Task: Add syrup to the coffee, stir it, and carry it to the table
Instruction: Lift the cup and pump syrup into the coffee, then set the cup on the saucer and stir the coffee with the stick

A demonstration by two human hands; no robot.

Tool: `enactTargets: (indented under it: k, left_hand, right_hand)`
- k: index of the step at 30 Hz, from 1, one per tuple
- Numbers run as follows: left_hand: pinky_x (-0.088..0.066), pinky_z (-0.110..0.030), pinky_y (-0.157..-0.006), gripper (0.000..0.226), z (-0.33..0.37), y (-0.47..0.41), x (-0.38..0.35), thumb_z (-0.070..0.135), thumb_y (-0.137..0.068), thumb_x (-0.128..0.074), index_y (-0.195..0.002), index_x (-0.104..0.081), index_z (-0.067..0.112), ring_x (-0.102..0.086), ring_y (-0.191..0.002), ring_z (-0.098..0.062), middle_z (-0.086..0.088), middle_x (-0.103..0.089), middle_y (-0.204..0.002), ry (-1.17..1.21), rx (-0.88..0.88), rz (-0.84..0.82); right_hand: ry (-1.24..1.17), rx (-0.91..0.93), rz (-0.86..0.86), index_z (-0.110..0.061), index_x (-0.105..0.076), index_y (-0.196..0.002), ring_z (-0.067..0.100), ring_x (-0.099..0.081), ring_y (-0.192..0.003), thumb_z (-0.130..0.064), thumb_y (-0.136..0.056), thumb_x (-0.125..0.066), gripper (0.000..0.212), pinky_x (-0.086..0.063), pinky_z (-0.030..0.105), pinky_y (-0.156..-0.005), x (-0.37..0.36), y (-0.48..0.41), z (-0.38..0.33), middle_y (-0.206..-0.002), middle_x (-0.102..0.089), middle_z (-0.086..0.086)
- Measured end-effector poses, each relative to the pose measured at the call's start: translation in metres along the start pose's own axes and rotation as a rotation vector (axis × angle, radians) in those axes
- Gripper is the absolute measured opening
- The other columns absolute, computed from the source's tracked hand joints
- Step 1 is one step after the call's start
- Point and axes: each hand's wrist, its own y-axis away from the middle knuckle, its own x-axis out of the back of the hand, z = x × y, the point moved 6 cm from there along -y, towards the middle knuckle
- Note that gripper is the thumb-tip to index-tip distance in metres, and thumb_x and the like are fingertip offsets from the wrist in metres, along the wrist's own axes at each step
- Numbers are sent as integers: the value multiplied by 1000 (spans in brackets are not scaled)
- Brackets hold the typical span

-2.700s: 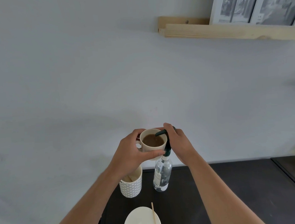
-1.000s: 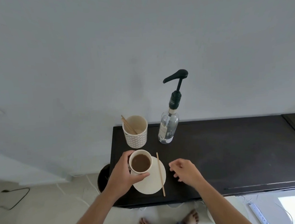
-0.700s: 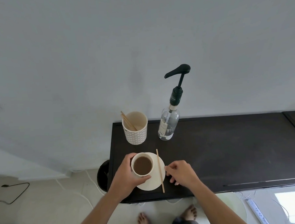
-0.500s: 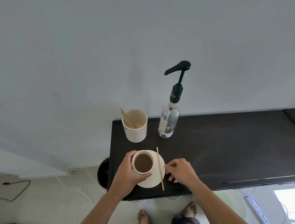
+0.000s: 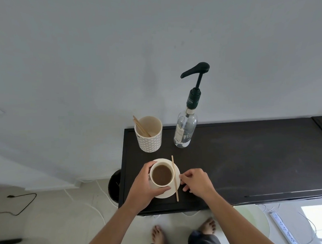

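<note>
A cream cup of brown coffee (image 5: 161, 175) sits on a cream saucer (image 5: 175, 170) near the front left of the dark counter (image 5: 241, 164). My left hand (image 5: 146, 187) is wrapped around the cup. A wooden stir stick (image 5: 174, 177) lies across the saucer's right side. My right hand (image 5: 196, 182) rests just right of the saucer, fingertips at its rim beside the stick, holding nothing that I can see. The clear syrup bottle (image 5: 185, 129) with a dark pump (image 5: 195, 70) stands upright at the back.
A patterned cup (image 5: 149, 139) holding several wooden sticks stands left of the bottle. A dark bin (image 5: 114, 186) is below the counter's left edge. Cables, a power strip (image 5: 283, 227) and my bare feet are on the floor.
The cup came down from under the syrup pump onto the saucer. My right hand left the pump and moved to the saucer's right rim.
</note>
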Motion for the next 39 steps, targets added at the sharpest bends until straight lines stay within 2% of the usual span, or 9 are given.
enactTargets:
  k: [7,14,19,22,24,27,32,36,39]
  left_hand:
    - [-57,-33,-114,95,-2,-10,4,61,-68,-105,-145,-50,55,-65,-136,0,27,-66,-145,-38,8,13]
    - [-40,-14,-113,125,-17,-7,19,79,-57,-103,-161,-39,52,-47,-145,15,36,-46,-157,-106,32,-7]
    - [-45,-18,-110,98,-30,6,37,83,-69,-93,-150,-51,49,-51,-137,18,30,-56,-149,-201,57,7]
    - [-45,-30,-124,92,-39,12,40,91,-77,-76,-152,-51,45,-45,-142,21,26,-54,-157,-269,53,4]
    - [-28,-40,-140,95,-48,14,37,86,-85,-75,-163,-45,41,-29,-159,13,24,-42,-173,-344,38,-32]
    - [-2,-41,-145,102,-60,22,29,85,-98,-61,-179,-24,37,0,-174,5,28,-10,-187,-514,-31,-69]
    - [-8,-50,-146,100,-67,34,17,85,-109,-34,-183,4,28,12,-177,-11,14,9,-192,-776,-119,-24]
    - [-16,-55,-144,102,-64,36,11,84,-110,-29,-183,1,21,6,-179,-19,4,6,-193,-864,-118,1]
    - [-16,-55,-144,103,-62,36,9,86,-109,-25,-183,0,20,6,-179,-20,3,7,-193,-887,-89,-8]
  right_hand:
    - [21,34,49,-24,-81,-92,9,-81,-61,-41,-104,-78,21,-72,40,-71,3,0,-13,-79,-86,-2]
    - [241,18,-68,-14,-74,-72,13,-59,-58,-68,-88,-87,58,-46,27,-57,-9,19,-3,-64,-69,-5]
    - [247,40,-145,-25,-88,-92,7,-71,-73,-54,-97,-86,30,-51,22,-64,-15,28,-1,-88,-85,-5]
    - [215,46,-149,-23,-85,-98,7,-71,-76,-48,-100,-84,24,-56,25,-71,-11,31,-1,-93,-85,-6]
    - [183,48,-135,-22,-82,-99,10,-72,-71,-46,-101,-83,24,-60,28,-67,-4,31,-1,-94,-85,-3]
    - [87,55,-103,-18,-77,-103,23,-84,-69,-39,-106,-79,21,-65,32,-62,13,33,-3,-94,-87,1]
    - [75,222,-66,-25,-76,-103,26,-84,-67,-35,-110,-74,13,-65,33,-63,47,44,-27,-92,-87,-10]
    - [222,363,12,-37,-77,-99,11,-76,-62,-39,-110,-74,12,-58,21,-66,73,54,-46,-92,-81,-23]
    - [272,437,72,-40,-81,-98,4,-72,-77,-38,-108,-77,10,-52,16,-67,86,60,-59,-89,-77,-14]
